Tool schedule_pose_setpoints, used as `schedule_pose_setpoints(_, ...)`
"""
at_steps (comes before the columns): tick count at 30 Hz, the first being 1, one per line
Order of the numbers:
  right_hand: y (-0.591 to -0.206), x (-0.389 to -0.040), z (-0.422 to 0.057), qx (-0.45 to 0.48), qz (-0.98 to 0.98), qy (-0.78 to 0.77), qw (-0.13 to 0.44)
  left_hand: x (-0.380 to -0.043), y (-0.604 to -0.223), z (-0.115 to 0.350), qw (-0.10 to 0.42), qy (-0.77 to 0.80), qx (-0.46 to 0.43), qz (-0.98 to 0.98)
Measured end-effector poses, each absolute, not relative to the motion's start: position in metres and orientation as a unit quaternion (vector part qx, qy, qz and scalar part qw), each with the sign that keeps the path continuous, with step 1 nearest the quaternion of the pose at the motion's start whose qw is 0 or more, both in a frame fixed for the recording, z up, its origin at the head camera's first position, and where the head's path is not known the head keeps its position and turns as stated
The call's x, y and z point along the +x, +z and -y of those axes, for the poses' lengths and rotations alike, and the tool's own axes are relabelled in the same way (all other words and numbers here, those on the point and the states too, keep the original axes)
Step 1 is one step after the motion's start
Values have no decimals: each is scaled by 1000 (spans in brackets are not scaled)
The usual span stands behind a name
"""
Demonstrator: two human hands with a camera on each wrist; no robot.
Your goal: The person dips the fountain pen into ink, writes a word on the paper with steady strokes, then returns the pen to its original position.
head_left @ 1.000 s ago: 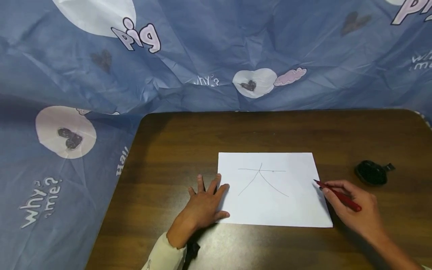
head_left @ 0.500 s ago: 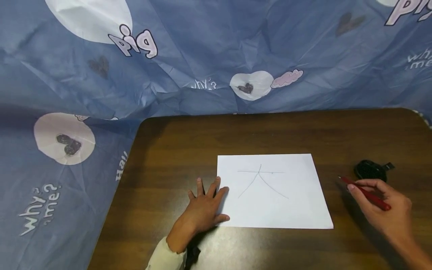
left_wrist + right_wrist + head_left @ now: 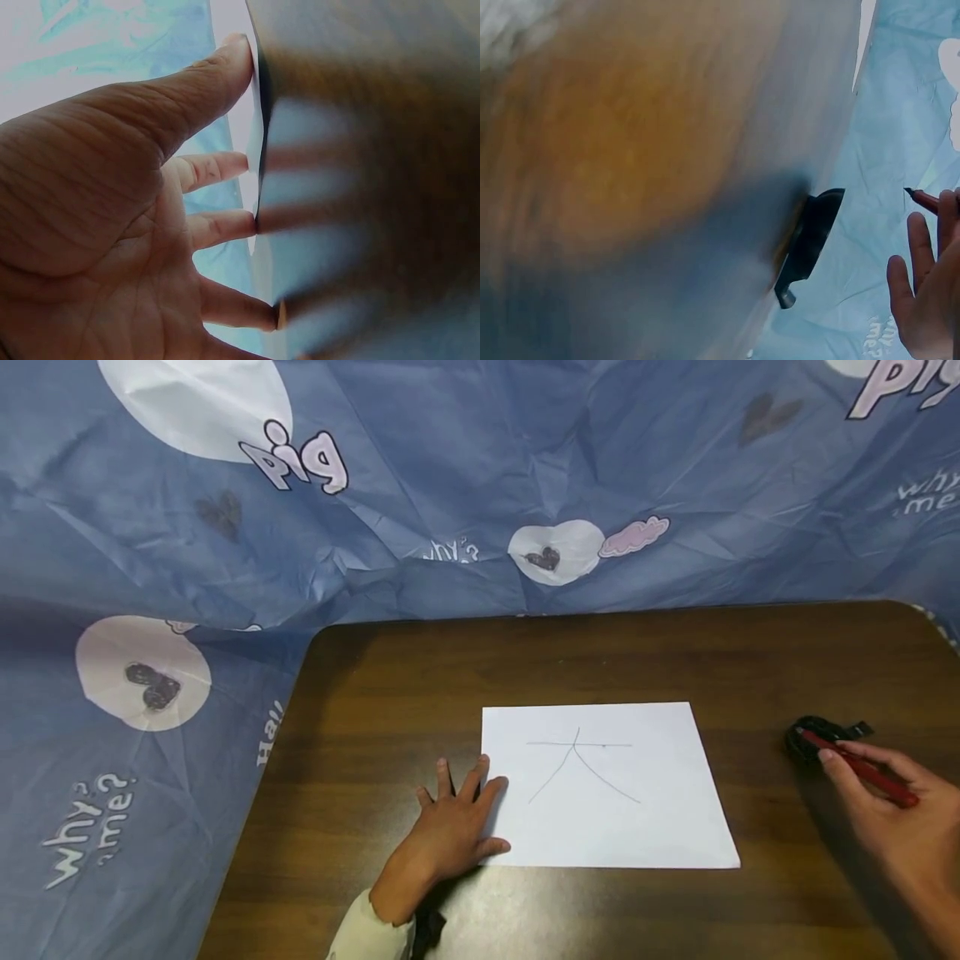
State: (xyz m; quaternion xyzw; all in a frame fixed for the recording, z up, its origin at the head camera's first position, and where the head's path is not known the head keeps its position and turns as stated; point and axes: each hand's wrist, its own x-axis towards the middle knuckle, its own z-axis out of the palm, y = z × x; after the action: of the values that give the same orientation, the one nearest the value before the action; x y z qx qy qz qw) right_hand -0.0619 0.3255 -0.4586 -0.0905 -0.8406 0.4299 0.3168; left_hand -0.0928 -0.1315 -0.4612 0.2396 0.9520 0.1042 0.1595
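A white sheet of paper lies on the table, with thin pen strokes crossing it in a large character. My left hand rests flat at the sheet's left edge, fingers spread, thumb and fingertips along the margin; the left wrist view shows its palm and thumb by the paper's edge. To the right of the sheet, my right hand pinches a red pen between thumb and fingers, raised off the paper. The pen's dark tip points away from the hand and overlaps a small black object in the head view.
The low, rounded black object with a short tab sits on the brown wooden table, right of the paper. Behind and left of the table hangs a blue printed cloth. A pale sleeve covers the left forearm.
My right hand has moved right with the red pen, from the paper's right edge over to the black object. The left hand and the paper stay where they were.
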Motion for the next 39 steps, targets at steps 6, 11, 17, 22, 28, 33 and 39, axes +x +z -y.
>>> schedule_pose_setpoints(6, -459, -61, -337, -161, 845, 420, 288, -97, -462, 130, 154, 97, 243, -953)
schedule_pose_setpoints(11, -461, -60, -343, -212, 850, 411, 252, -100, -462, 130, 151, 83, 244, -954)
schedule_pose_setpoints(17, -467, -61, -347, -189, 841, 425, 276, -100, -463, 131, 151, 80, 245, -954)
schedule_pose_setpoints(22, -474, -62, -353, -176, 835, 413, 319, -101, -462, 130, 152, 88, 246, -953)
schedule_pose_setpoints(28, -472, -58, -349, -312, 845, 353, 252, -102, -462, 130, 145, 88, 249, -953)
schedule_pose_setpoints(33, -471, -56, -347, -374, 864, 300, 156, -97, -461, 133, 154, 95, 248, -952)
schedule_pose_setpoints(39, -474, -64, -354, -413, 861, 281, 99, -93, -462, 134, 156, 106, 244, -951)
